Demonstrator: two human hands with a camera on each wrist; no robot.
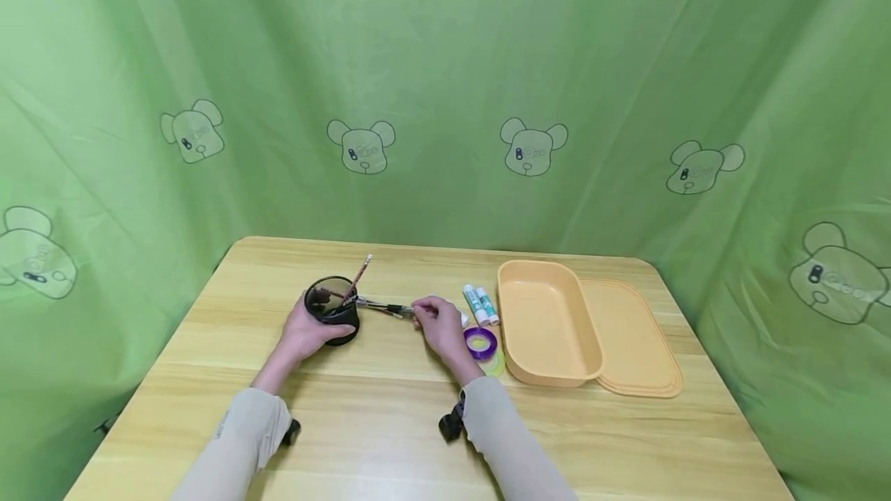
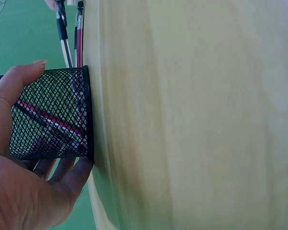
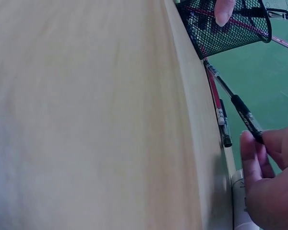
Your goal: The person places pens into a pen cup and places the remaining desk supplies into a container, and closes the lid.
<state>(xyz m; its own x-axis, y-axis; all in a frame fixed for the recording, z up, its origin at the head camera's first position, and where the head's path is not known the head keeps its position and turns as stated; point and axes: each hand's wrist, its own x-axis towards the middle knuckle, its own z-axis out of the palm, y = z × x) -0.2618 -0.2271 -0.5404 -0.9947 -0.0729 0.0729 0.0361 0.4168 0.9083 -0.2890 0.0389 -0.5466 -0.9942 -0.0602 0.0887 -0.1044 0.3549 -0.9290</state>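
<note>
A black mesh pen holder [image 1: 341, 335] stands on the table with my left hand [image 1: 304, 329] wrapped around its side. Inside it, a pencil [image 1: 359, 275] leans with its eraser end up; other contents show dimly through the mesh. My right hand [image 1: 440, 325] pinches a black-gripped pen [image 3: 243, 111] by one end, to the right of the holder. The pen slants across, its far end close to the holder; whether they touch I cannot tell. Behind it on the table lie a red pencil [image 3: 215, 93] and another black pen [image 3: 225, 130].
Right of my right hand are glue sticks [image 1: 476, 305], a purple tape roll [image 1: 468, 345] and a yellowish roll [image 1: 496, 366]. Beyond them sits an open orange box [image 1: 553, 381], with its lid [image 1: 640, 346] flat beside it. Green curtains [image 1: 445, 60] surround the table.
</note>
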